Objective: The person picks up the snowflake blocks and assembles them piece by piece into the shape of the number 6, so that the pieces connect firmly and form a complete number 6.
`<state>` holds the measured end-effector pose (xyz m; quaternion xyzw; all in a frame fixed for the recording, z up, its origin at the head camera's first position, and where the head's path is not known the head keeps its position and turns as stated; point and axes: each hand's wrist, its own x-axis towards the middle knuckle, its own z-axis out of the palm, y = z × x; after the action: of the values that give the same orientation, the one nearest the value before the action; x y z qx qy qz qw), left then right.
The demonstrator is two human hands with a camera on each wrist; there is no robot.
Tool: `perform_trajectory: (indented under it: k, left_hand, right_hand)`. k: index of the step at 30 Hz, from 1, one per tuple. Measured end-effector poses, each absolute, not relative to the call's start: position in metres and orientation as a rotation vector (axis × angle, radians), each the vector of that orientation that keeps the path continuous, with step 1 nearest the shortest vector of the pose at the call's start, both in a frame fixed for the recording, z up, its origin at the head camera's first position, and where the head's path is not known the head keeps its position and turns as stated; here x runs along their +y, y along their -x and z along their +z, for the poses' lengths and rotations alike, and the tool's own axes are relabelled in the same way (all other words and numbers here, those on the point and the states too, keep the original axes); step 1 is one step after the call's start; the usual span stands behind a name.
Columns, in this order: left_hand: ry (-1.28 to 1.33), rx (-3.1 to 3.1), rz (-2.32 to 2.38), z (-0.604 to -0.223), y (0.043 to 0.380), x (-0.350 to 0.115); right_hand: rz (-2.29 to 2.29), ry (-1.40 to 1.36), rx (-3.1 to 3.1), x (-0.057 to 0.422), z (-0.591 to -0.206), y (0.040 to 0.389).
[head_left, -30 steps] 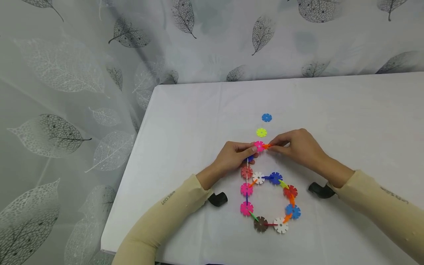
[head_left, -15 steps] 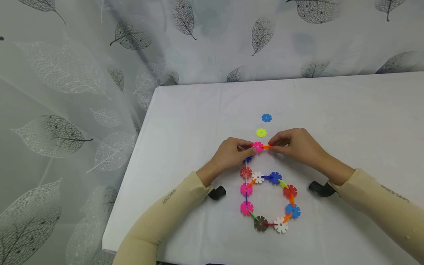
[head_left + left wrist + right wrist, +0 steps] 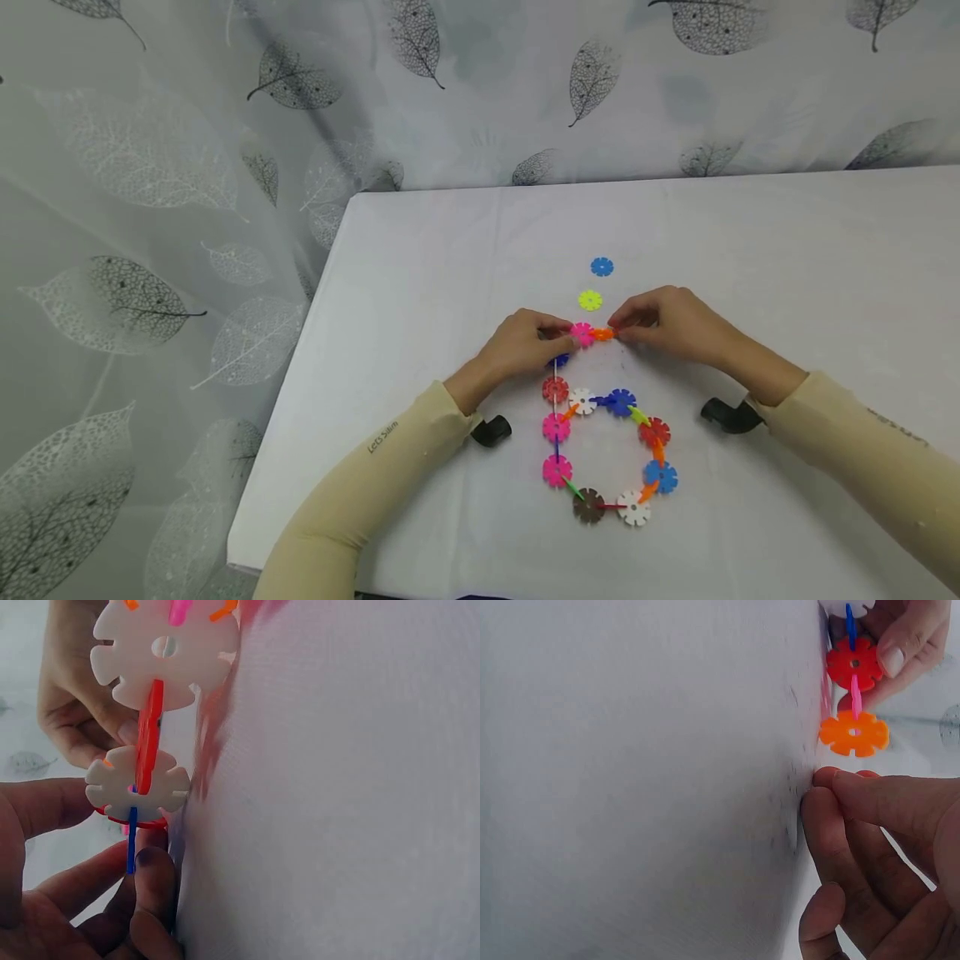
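Note:
A chain of notched plastic flower discs lies on the white table, its lower part joined into a ring that includes a brown disc (image 3: 588,505) and a light blue disc (image 3: 661,477). My left hand (image 3: 521,346) pinches the chain's upper end by a pink disc (image 3: 582,335) and a dark blue disc (image 3: 560,360). Slotted into the pink disc is an orange disc (image 3: 602,334). At that orange disc's right end, my right hand (image 3: 671,327) brings thumb and fingertips together. In the right wrist view an orange-red edge shows behind the thumb, the rest hidden.
Beyond the hands lie a loose yellow disc (image 3: 590,300) and a loose blue disc (image 3: 602,267). Black wrist-camera mounts (image 3: 492,431) jut out below both sleeves. The white table (image 3: 420,275) ends at a leaf-patterned curtain (image 3: 480,92) at the back and left.
The orange disc shows broader than before, when it looked nearly edge-on. The pink disc and my left hand have shifted slightly left. My right hand is marginally higher.

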<state>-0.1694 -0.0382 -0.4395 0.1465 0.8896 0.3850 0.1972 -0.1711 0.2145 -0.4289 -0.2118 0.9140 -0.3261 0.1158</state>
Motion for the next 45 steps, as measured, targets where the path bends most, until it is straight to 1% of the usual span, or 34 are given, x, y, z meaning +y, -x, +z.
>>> perform_trajectory:
  k: [8,13,21,27,45]
  left_hand:
    - [-0.418,2.463,1.08,-0.44,0.17,-0.041]
    - [-0.412,2.397,1.143,-0.439,0.172,-0.046]
    - [-0.311,2.295,1.268,-0.436,0.175,-0.056]
    - [-0.294,2.275,1.297,-0.434,0.176,-0.061]
    - [-0.269,2.257,1.312,-0.432,0.173,-0.064]
  right_hand:
    - [-0.927,0.529,2.683,0.22,-0.431,0.188]
    - [-0.9,0.547,2.645,0.217,-0.43,0.201]
    - [-0.793,0.629,2.627,0.209,-0.432,0.213]
    - [-0.719,0.735,2.627,0.202,-0.43,0.219]
    - [-0.63,0.781,2.64,0.193,-0.43,0.225]
